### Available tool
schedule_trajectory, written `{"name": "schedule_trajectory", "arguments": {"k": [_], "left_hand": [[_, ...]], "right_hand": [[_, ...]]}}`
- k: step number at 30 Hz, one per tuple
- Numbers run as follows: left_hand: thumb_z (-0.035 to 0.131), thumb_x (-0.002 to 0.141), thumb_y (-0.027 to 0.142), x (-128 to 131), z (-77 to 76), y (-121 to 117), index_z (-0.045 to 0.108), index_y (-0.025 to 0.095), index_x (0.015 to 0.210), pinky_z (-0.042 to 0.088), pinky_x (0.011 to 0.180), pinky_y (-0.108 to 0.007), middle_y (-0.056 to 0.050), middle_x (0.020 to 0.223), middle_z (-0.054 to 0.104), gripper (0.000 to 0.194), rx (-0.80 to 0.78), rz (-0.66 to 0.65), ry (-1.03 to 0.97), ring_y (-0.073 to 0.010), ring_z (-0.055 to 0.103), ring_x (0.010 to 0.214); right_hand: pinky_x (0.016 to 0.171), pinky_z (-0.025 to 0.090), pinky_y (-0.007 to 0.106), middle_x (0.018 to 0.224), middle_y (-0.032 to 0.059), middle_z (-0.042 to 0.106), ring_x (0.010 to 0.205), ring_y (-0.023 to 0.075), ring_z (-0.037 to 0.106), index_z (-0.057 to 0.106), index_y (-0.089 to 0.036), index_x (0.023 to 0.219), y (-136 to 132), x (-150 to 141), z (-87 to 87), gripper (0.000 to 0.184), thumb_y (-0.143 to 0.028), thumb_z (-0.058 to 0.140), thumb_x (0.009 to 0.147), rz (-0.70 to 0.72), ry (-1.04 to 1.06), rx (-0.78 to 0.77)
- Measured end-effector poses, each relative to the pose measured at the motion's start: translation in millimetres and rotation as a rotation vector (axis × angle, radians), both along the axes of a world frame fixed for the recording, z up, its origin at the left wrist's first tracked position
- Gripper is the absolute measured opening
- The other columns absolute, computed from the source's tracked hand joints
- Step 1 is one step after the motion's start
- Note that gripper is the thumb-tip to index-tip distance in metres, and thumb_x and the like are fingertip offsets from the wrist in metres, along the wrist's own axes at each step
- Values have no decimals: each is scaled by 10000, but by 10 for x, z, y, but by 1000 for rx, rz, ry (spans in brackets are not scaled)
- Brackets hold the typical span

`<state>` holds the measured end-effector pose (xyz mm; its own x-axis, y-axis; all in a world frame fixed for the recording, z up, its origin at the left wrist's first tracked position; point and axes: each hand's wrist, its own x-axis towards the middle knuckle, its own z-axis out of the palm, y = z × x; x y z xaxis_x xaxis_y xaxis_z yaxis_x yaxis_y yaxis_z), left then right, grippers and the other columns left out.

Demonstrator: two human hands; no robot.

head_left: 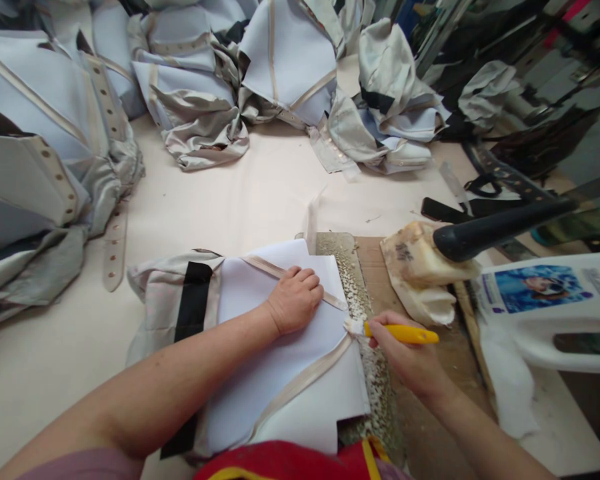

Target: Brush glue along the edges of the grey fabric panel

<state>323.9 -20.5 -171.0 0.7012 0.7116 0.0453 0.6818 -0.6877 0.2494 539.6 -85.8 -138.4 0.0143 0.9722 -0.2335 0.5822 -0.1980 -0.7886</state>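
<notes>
The left hand lies knuckles up on the white piece, so its palm and fingertips are hidden, and so is the cloth under it. The right hand wraps around the yellow brush, hiding the middle of the handle. The near edge of the white piece goes under red cloth at the bottom edge. The big white bottle is cut off at the right edge, and its label is too blurry to read. The heap of grey pieces runs off the left edge. The dark things at the far right are too blurred to tell.
</notes>
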Motion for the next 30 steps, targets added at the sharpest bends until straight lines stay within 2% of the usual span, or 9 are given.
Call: {"name": "schedule_trajectory", "arguments": {"k": [3, 6, 10, 13, 17, 23, 25, 30], "left_hand": [[413, 889, 264, 63, 114, -175, 608, 178, 993, 205, 1016, -498, -93, 1190, 561, 237, -13, 49, 17, -263, 368, 1228], [428, 878, 364, 83, 171, -398, 562, 203, 1115, 154, 1038, -551, -72, 1314, 485, 317, -78, 42, 26, -273, 301, 1287], [396, 889, 384, 47, 100, -561, 505, 219, 1212, 147, 1051, -549, -56, 1377, 432, 379, -123, 30, 60, -248, 248, 1326], [367, 901, 379, 29, 31, -577, 491, 221, 1234, 108, 1060, -553, -60, 1381, 428, 390, -91, 18, 67, -242, 205, 1348], [365, 899, 386, 36, -1, -577, 504, 225, 1226, 98, 1066, -542, -65, 1373, 439, 390, -50, 21, 80, -243, 215, 1346], [363, 897, 389, 44, -29, -596, 508, 231, 1221, 102, 1064, -550, -56, 1375, 437, 389, -10, 23, 96, -243, 212, 1347], [366, 896, 387, 47, -33, -598, 507, 221, 1226, 89, 1065, -556, -59, 1375, 437, 395, -13, 23, 86, -244, 217, 1344], [388, 886, 381, 47, -13, -603, 509, 212, 1232, 82, 1069, -557, -73, 1365, 446, 403, -18, 19, 73, -256, 239, 1335]], "right_hand": [[581, 398, 261, 603, -16, 575, 596, 147, 543, 565, -199, 661, 9, 5, 23, 245, -356, 499, 836, -11, 2, 71], [642, 413, 270, 668, -1, 611, 664, 163, 570, 588, -195, 726, 130, -19, -49, 233, -375, 498, 843, -6, 31, 115], [633, 410, 273, 640, -4, 600, 635, 165, 562, 577, -197, 723, 189, -43, -157, 223, -373, 499, 836, -64, 5, 129], [641, 409, 267, 668, -2, 603, 653, 162, 562, 578, -197, 736, 128, -60, -145, 207, -365, 502, 832, -63, -5, 160], [598, 393, 260, 604, -14, 571, 603, 151, 539, 557, -198, 662, -63, -41, -88, 223, -343, 494, 819, 8, 5, 69], [540, 372, 254, 539, -32, 516, 540, 139, 491, 521, -201, 608, -431, 78, -28, 237, -324, 477, 806, -33, 34, -116], [543, 372, 254, 544, -31, 519, 549, 141, 494, 523, -201, 607, -388, 57, -16, 237, -329, 484, 802, -71, 32, -77], [662, 405, 268, 648, -7, 585, 658, 158, 550, 572, -192, 682, -18, -88, -104, 219, -345, 486, 814, -88, 48, 174]]}}
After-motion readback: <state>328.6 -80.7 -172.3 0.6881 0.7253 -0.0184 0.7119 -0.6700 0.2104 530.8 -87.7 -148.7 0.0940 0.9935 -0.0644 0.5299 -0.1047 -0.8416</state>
